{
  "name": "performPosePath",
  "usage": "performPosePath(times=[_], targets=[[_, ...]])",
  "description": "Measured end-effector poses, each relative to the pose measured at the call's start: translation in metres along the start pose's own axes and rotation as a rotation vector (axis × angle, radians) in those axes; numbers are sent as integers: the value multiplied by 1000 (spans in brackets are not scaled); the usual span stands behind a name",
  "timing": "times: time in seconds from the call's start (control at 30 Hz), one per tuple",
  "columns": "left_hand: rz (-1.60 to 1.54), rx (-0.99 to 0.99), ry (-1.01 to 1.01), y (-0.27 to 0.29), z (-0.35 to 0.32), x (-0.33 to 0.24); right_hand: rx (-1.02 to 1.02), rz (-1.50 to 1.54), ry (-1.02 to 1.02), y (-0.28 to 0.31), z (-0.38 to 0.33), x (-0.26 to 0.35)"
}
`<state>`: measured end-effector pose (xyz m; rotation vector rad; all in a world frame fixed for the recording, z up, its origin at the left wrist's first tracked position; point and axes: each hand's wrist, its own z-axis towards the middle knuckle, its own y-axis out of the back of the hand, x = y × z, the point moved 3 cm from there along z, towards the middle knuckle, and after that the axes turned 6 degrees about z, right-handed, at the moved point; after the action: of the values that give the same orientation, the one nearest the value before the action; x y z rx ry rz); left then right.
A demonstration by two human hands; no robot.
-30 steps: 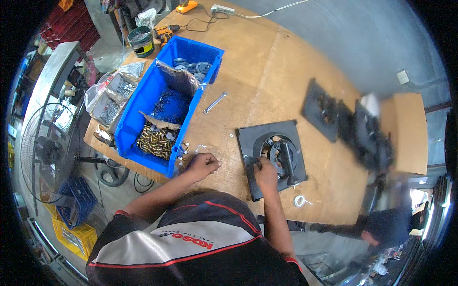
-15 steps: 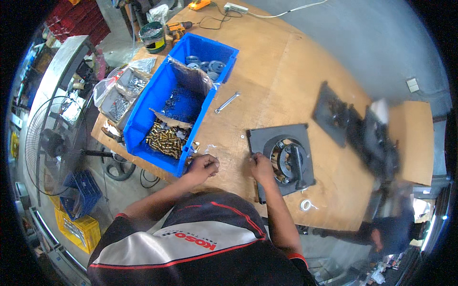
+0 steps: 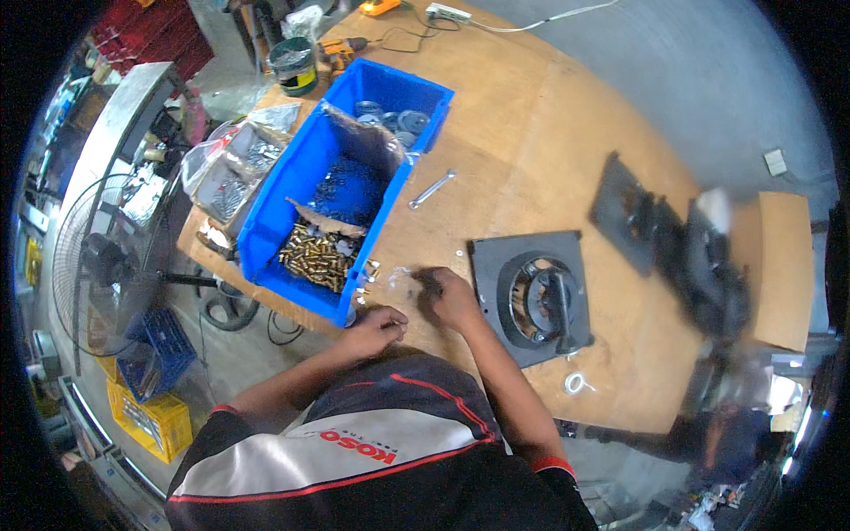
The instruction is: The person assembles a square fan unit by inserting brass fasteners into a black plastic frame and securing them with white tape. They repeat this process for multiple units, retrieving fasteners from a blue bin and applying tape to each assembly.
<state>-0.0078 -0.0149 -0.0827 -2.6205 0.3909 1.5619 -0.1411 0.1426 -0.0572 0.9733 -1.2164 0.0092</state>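
Wooden workbench (image 3: pixel 531 115); right hand (image 3: pixel 452 299) on small clear plastic bag (image 3: pixel 403 279).

Blue bin (image 3: pixel 305 190) and black plate (image 3: pixel 531 296) flank bare tabletop (image 3: pixel 496 133).

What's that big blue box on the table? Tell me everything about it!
The blue bin is a long open-topped tub that looks like plastic, lying at a slant on the wooden table. Cardboard pieces split it: brass-coloured screws nearest the person, dark parts in the middle, grey round parts at the far end. Neither hand touches it.
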Motion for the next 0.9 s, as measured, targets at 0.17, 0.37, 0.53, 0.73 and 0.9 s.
performPosePath(times=[0.17,0.37,0.53,0.73,0.9], targets=[[-41,4,24,-9,19,1,-146,71,-315,49,-63,20],[464,-132,-388,-46,79,-57,-494,-64,-353,86,-112,-14],[849,-111,-550,-69,126,-81,-516,10,-433,86,-161,-20],[821,49,-420,-81,156,-59,-629,40,-707,62,-252,-35],[1199,75,-709,-66,139,-99,-604,15,-665,71,-257,-52]])
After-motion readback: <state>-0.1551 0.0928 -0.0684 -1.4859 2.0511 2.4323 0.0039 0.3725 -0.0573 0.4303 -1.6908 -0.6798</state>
